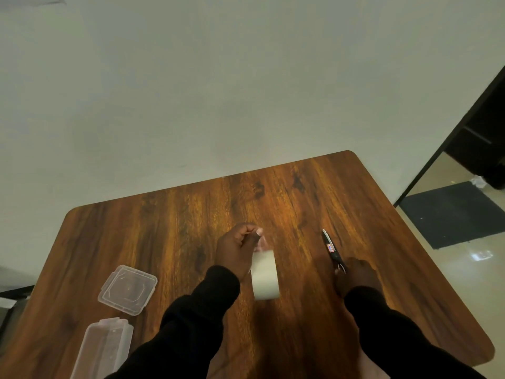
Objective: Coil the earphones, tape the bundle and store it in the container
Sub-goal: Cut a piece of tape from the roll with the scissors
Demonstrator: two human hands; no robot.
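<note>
My left hand is above the middle of the wooden table, with finger and thumb pinched on the loose end of the white tape roll. The roll is blurred just right of my wrist. My right hand is closed over the handles of black scissors, whose blades point away from me and look closed. A clear plastic container stands at the near left, and its lid lies flat behind it. No earphones are visible.
A pale wall rises just behind the table's far edge. To the right, the floor holds a dark mat and a black frame. Both my sleeves are black.
</note>
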